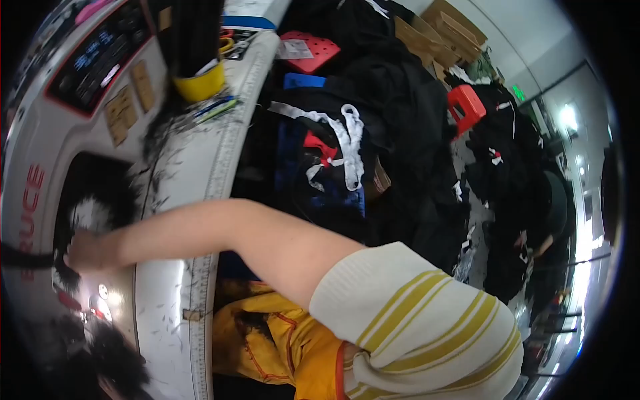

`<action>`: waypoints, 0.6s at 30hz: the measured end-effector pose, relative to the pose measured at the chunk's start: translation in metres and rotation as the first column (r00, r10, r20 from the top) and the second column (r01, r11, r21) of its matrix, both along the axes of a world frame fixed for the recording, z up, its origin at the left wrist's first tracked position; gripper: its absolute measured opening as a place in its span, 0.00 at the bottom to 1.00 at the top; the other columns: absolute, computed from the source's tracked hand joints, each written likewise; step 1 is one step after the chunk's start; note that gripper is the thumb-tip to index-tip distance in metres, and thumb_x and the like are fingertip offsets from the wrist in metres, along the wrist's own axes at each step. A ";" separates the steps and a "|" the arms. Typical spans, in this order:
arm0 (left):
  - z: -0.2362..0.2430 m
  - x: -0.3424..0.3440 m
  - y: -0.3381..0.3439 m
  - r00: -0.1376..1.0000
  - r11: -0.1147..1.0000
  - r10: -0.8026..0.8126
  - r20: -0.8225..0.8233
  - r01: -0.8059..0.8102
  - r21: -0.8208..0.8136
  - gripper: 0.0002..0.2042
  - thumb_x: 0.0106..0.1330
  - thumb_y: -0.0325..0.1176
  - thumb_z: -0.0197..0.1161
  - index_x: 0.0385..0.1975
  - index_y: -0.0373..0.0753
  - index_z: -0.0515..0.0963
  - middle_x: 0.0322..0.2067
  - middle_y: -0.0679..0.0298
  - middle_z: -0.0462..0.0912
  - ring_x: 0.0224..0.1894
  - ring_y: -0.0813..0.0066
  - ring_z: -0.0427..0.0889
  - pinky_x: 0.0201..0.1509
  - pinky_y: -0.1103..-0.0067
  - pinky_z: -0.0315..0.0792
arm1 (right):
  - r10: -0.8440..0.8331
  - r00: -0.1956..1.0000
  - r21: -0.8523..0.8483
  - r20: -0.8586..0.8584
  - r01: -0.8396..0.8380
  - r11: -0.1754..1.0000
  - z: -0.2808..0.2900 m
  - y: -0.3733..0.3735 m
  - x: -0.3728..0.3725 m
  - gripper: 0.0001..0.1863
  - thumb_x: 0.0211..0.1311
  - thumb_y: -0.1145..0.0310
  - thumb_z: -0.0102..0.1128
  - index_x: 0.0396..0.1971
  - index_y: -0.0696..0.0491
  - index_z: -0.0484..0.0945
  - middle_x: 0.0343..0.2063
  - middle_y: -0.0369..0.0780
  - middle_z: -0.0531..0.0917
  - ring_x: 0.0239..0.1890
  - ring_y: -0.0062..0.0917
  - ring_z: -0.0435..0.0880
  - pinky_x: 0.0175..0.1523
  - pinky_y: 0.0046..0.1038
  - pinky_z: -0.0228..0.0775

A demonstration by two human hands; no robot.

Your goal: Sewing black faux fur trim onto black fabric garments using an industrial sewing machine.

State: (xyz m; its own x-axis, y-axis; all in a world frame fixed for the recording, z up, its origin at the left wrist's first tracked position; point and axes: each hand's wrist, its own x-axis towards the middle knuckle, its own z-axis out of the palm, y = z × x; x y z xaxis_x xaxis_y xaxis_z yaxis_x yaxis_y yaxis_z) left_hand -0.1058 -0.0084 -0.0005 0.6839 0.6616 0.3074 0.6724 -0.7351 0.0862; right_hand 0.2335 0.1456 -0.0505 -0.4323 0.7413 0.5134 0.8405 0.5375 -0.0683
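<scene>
My right arm, bare below a white sleeve with mustard stripes, reaches left across the pale sewing table (170, 293). My right hand (90, 252) is blurred beside the sewing machine (40, 147), near its lit needle area (97, 300). Black furry material (110, 197) lies next to the hand in the machine's opening. Whether my fingers grip any of it is hidden by blur and shadow. More black fluffy material (117, 353) lies below the light. At the lower left edge a small skin-coloured patch, apparently my left hand (109, 388), shows with its fingers hidden.
A ruler strip (200, 347) runs along the table's edge. A yellow-banded holder (200, 83), pens (215, 110) and black lint lie further up. Beside the table are piled black fabric (413, 167), white straps (351, 147), a red stool (467, 110) and cardboard boxes (443, 33).
</scene>
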 end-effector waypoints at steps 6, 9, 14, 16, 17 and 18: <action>0.010 0.023 -0.078 0.984 0.993 0.111 -0.136 -0.106 0.043 0.33 0.55 0.46 0.63 0.57 0.33 0.63 0.57 0.39 0.63 0.57 0.39 0.65 0.61 0.56 0.59 | 0.035 0.895 -0.284 -0.444 -0.178 0.942 0.033 -0.035 0.013 0.19 0.53 0.53 0.54 0.36 0.53 0.78 0.26 0.43 0.82 0.34 0.35 0.82 0.37 0.38 0.72; -0.009 -0.008 -0.085 0.972 0.957 0.226 -0.069 -0.209 0.199 0.23 0.52 0.20 0.55 0.52 0.31 0.68 0.56 0.41 0.65 0.58 0.41 0.64 0.63 0.62 0.58 | 0.113 0.659 -0.197 -0.744 -0.377 0.905 0.034 -0.041 0.005 0.15 0.50 0.58 0.54 0.34 0.51 0.81 0.27 0.45 0.82 0.34 0.37 0.82 0.40 0.37 0.73; 0.025 0.085 -0.101 0.774 0.795 0.586 0.239 -0.492 -0.356 0.16 0.54 0.17 0.57 0.45 0.30 0.72 0.42 0.49 0.78 0.47 0.58 0.78 0.50 0.76 0.70 | -0.137 0.862 -0.598 -0.488 -0.216 0.772 0.084 -0.154 0.101 0.18 0.57 0.56 0.56 0.39 0.54 0.80 0.28 0.46 0.82 0.31 0.34 0.82 0.39 0.30 0.72; 0.051 0.093 -0.124 0.746 0.802 0.579 0.330 -0.448 -0.394 0.14 0.55 0.17 0.55 0.43 0.31 0.71 0.34 0.54 0.79 0.38 0.68 0.79 0.44 0.78 0.70 | 0.188 0.868 -0.133 -0.461 -0.276 0.952 0.068 -0.173 0.116 0.14 0.53 0.62 0.60 0.33 0.58 0.80 0.30 0.47 0.81 0.37 0.40 0.78 0.44 0.33 0.68; 0.046 0.080 -0.127 0.722 0.823 0.560 0.406 -0.424 -0.379 0.15 0.55 0.16 0.55 0.43 0.30 0.72 0.34 0.54 0.79 0.38 0.71 0.78 0.43 0.79 0.70 | 0.182 0.862 -0.123 -0.473 -0.269 0.955 0.075 -0.186 0.106 0.13 0.50 0.66 0.61 0.32 0.60 0.80 0.34 0.46 0.80 0.42 0.41 0.75 0.49 0.33 0.65; 0.044 0.078 -0.132 0.647 0.756 0.647 0.403 -0.477 -0.448 0.15 0.55 0.17 0.55 0.44 0.29 0.71 0.35 0.54 0.79 0.38 0.71 0.78 0.44 0.80 0.70 | 0.251 0.880 -0.098 -0.402 -0.314 0.944 0.072 -0.192 0.101 0.12 0.46 0.68 0.63 0.30 0.60 0.79 0.34 0.46 0.80 0.41 0.43 0.75 0.49 0.35 0.65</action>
State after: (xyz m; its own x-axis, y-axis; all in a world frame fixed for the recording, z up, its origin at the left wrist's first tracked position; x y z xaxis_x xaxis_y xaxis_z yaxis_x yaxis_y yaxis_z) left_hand -0.0278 -0.1407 0.0437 -0.0555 0.9728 0.2248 0.7345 -0.1127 0.6692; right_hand 0.3343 -0.0466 0.0217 -0.4307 0.7005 0.5690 0.5471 0.7041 -0.4527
